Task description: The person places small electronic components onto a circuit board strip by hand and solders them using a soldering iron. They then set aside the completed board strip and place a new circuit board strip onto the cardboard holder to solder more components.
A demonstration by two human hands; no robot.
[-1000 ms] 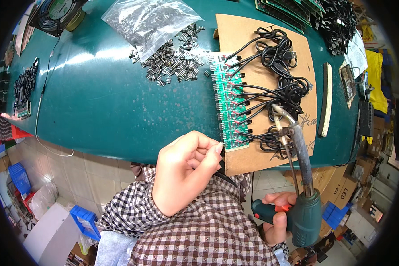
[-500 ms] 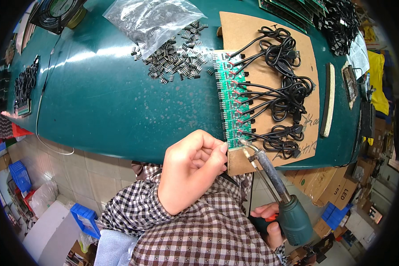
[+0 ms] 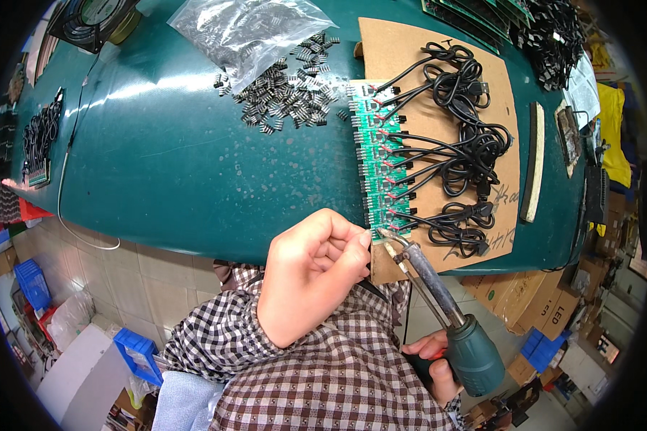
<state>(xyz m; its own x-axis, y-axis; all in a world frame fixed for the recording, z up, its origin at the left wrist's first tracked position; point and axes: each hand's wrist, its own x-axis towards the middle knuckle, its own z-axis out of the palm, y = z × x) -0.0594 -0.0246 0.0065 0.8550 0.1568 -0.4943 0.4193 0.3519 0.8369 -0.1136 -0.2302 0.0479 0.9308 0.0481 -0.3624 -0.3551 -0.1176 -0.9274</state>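
Note:
A green circuit-board panel [image 3: 371, 154] lies along the left edge of a cardboard sheet, with black pin connectors down its left side and black cables [image 3: 460, 154] running off to the right. My left hand [image 3: 309, 266] is closed in a pinch at the near left corner of the panel; whatever sits between thumb and forefinger is hidden. In my right hand [image 3: 438, 363] is a soldering gun [image 3: 476, 355] with a green body, its fingers wrapped round the handle. The gun's tip meets the near end of the panel, just right of my left fingertips.
Beyond my left hand lies a pile of small black pin connectors [image 3: 287, 97] beside a clear plastic bag [image 3: 248, 32]. The cardboard sheet [image 3: 388, 269] reaches the table's near edge. A pale strip [image 3: 533, 161] lies right of it. A fan [image 3: 93, 21] stands far left.
The soldering gun's tip has shifted slightly left, closer to my left fingertips and the panel's connector edge. My left hand keeps its pinch almost in place.

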